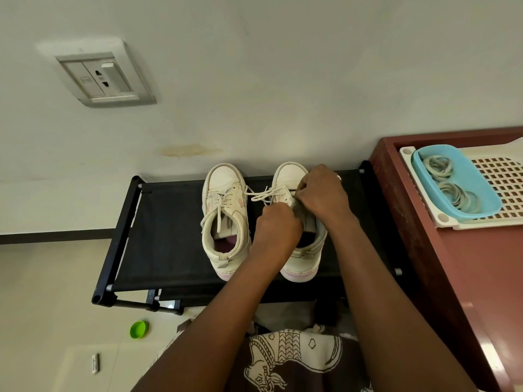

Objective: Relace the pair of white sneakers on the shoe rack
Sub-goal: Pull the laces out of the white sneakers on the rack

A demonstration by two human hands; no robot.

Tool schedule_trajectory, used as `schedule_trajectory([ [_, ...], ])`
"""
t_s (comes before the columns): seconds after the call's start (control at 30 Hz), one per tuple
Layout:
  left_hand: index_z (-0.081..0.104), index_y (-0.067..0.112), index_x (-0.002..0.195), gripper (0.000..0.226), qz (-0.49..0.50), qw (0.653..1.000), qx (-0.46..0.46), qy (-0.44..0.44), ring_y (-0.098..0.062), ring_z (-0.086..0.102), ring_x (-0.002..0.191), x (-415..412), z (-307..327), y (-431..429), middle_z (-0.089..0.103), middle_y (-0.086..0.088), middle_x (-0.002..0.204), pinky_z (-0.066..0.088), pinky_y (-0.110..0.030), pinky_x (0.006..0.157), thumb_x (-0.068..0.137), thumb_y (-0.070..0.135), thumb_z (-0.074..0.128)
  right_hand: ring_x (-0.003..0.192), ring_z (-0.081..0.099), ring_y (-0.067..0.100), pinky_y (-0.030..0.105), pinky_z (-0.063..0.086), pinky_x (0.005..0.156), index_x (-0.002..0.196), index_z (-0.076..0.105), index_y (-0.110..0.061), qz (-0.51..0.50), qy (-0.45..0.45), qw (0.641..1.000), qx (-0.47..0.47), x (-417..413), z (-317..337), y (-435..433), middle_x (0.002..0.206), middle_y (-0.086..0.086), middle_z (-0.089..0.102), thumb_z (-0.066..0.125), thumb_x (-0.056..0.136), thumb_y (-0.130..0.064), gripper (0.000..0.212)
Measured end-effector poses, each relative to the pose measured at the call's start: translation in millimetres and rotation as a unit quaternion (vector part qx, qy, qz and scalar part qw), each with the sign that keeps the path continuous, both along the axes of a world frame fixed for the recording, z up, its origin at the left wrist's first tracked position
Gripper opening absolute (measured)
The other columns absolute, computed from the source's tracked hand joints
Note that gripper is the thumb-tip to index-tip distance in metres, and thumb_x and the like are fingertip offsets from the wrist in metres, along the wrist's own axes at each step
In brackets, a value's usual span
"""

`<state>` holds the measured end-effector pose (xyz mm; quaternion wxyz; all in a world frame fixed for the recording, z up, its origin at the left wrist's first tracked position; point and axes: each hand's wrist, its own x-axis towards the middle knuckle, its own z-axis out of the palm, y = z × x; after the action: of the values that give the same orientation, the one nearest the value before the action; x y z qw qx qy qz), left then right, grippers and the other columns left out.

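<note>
Brown printed cloth (285, 360) sits at the very bottom of the shot, w/ both forearms reaching up over it to the black shoe rack (169, 236). Both white sneakers are on the rack's top shelf, side by side, toes pointing at the wall. Left sneaker (225, 219) is untouched, its laces loose and flopping over the collar. Right sneaker (288, 176) is mostly hidden under the hands, only the toe and heel show. Left hand (278, 224) is balled up over the tongue area, fingers curled, pinching the lace (260, 193) right at the knuckles. Right hand (322, 193) is a bit further fwd, fingertips curled down and pinching the same lace by the eyelets. A loop of that lace hangs across the gap btw the two shoes, touching the left one's side. Right of the rack is a reddish table (481, 278) w/ a white perforated tray (503, 179) on it and a blue tub (481, 205) on top of that, holding pale rubber bands (441, 165). Green lid (139, 329) is on the floor left of the arms, and a wall socket (104, 77) is upper left.
</note>
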<state>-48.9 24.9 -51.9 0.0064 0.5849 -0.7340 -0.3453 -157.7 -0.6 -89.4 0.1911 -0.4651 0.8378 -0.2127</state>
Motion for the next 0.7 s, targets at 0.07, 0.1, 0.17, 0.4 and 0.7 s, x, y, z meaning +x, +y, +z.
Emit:
schedule_trajectory([
  [0.07,0.05,-0.005,0.105,0.021,0.004,1.0,0.003,-0.001,-0.033,0.053,0.099,0,0,0,0.047,-0.021,0.116,0.038,-0.03,0.07,0.092,0.009,0.041,0.096,0.062,0.028,0.041,0.055,0.08,0.095,0.07,-0.004,-0.016,0.0,0.999,-0.03,1,2,1,0.104,0.01,0.064,0.063,0.08,-0.011,0.019],
  [0.1,0.051,-0.005,0.106,0.021,0.006,1.0,0.003,-0.001,-0.033,0.053,0.099,-1,0,0,0.047,-0.021,0.116,0.038,-0.03,0.071,0.092,0.008,0.041,0.096,0.061,0.029,0.039,0.055,0.079,0.095,0.069,-0.002,-0.019,0.0,0.999,-0.042,0,3,2,0.105,0.011,0.062,0.062,0.081,-0.011,0.018],
  [0.17,0.051,-0.004,0.104,0.02,0.009,1.0,0.005,0.002,-0.032,0.052,0.096,0,1,0,0.048,-0.021,0.115,0.037,-0.031,0.071,0.091,0.008,0.041,0.098,0.058,0.029,0.033,0.047,0.072,0.097,0.065,0.003,-0.025,0.005,0.998,-0.056,-5,7,4,0.108,0.011,0.055,0.057,0.086,-0.013,0.021],
  [0.4,0.051,-0.002,0.097,0.015,0.02,1.0,0.016,0.013,-0.027,0.051,0.088,-2,1,-1,0.047,-0.018,0.111,0.04,-0.03,0.069,0.091,0.005,0.039,0.08,0.049,0.024,0.027,0.035,0.068,0.096,0.06,0.007,-0.19,0.012,0.977,-0.093,-49,5,26,0.109,0.019,0.056,0.051,0.091,-0.013,0.022],
  [0.7,0.05,0.0,0.095,0.015,0.015,1.0,0.017,0.01,-0.031,0.054,0.092,-1,-1,-3,0.048,-0.019,0.112,0.042,-0.033,0.069,0.089,0.011,0.042,0.094,0.062,0.025,0.032,0.051,0.084,0.092,0.076,-0.016,-0.015,-0.019,0.997,-0.073,-10,14,9,0.104,0.007,0.065,0.066,0.071,-0.019,0.023],
])
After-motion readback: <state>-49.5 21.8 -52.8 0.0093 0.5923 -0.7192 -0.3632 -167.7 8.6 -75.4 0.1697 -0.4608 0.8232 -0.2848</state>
